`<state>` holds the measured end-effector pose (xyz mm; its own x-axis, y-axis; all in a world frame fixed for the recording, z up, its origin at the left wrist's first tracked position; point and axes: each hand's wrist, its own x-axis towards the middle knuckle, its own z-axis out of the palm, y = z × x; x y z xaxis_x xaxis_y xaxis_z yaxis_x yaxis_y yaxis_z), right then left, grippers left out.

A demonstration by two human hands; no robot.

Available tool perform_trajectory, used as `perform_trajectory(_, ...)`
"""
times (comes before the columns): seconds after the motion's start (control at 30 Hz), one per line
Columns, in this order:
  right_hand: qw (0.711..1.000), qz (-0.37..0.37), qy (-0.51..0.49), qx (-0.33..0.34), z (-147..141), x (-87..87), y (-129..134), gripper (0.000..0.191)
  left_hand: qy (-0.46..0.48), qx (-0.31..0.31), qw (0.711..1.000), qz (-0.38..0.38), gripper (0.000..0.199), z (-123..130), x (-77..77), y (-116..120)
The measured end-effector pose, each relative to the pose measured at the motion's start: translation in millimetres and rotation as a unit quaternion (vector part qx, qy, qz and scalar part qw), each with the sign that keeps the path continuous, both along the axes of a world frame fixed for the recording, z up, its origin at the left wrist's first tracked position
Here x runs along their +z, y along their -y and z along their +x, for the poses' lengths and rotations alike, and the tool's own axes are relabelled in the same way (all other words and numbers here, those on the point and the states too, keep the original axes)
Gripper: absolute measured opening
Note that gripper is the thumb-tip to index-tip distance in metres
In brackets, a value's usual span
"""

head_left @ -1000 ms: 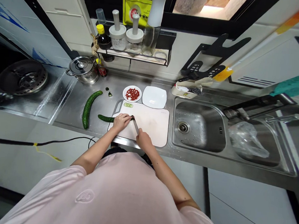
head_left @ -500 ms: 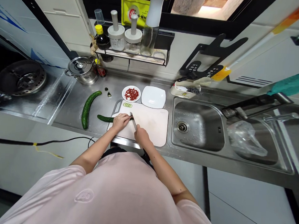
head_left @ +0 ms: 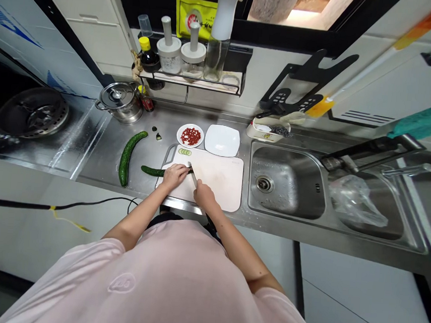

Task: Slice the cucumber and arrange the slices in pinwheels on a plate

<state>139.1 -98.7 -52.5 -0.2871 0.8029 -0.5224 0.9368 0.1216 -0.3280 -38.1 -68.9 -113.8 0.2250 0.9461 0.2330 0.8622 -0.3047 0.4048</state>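
My left hand (head_left: 175, 176) is closed over a dark green cucumber (head_left: 152, 171), pressing it onto the white cutting board (head_left: 219, 186); part of the cucumber is hidden under the fingers. In my right hand (head_left: 204, 196) is a kitchen knife (head_left: 194, 175), its blade close by the cucumber's right end and my left fingertips. Several thin cucumber slices (head_left: 185, 152) lie in a row at the board's upper left. A whole cucumber (head_left: 126, 158) rests on the steel counter to the left, near two small cut-off ends (head_left: 158, 136).
Behind the board stand a plate of chopped red pieces (head_left: 190, 136) and a white square dish (head_left: 222, 140). To the right is a steel sink (head_left: 288, 182); a lidded pot (head_left: 119, 101) and a wok (head_left: 33, 112) are at the left. A shelf (head_left: 192, 81) holds jars above.
The view has shifted very slightly. Both hands, the knife and the cucumber keep nearly the same places.
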Motion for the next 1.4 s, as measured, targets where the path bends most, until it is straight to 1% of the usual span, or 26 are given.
perform_trajectory(0.13,1.0,-0.008,0.004,0.001,8.4,2.2,12.3,0.02,0.002,0.002,1.0,-0.002,0.025,-0.1,-0.5,0.0)
perform_trajectory(0.23,1.0,-0.012,0.006,0.002,9.6,3.0,14.2,0.019,0.003,0.003,1.0,-0.003,0.025,0.1,-0.3,-0.1)
perform_trajectory(0.73,1.0,0.009,-0.001,-0.003,-10.4,-6.2,-11.2,0.024,0.003,0.001,1.0,0.002,0.025,0.4,-1.1,-0.4)
perform_trajectory(0.93,1.0,0.012,-0.001,-0.006,-17.2,-5.4,-18.5,0.026,0.004,0.0,1.0,-0.001,0.026,0.3,1.0,-0.1)
perform_trajectory(1.07,1.0,0.007,0.006,-0.002,-10.4,-4.4,-12.3,0.024,0.004,0.0,1.0,-0.001,0.026,0.2,0.5,-0.8)
perform_trajectory(1.27,1.0,-0.003,0.007,0.007,6.2,-5.8,8.4,0.023,0.011,0.003,1.0,-0.003,0.024,-0.1,-1.9,-1.5)
perform_trajectory(1.4,1.0,-0.004,0.002,0.012,7.7,-7.2,10.5,0.022,0.015,0.004,1.0,-0.004,0.024,0.2,-1.6,-1.0)
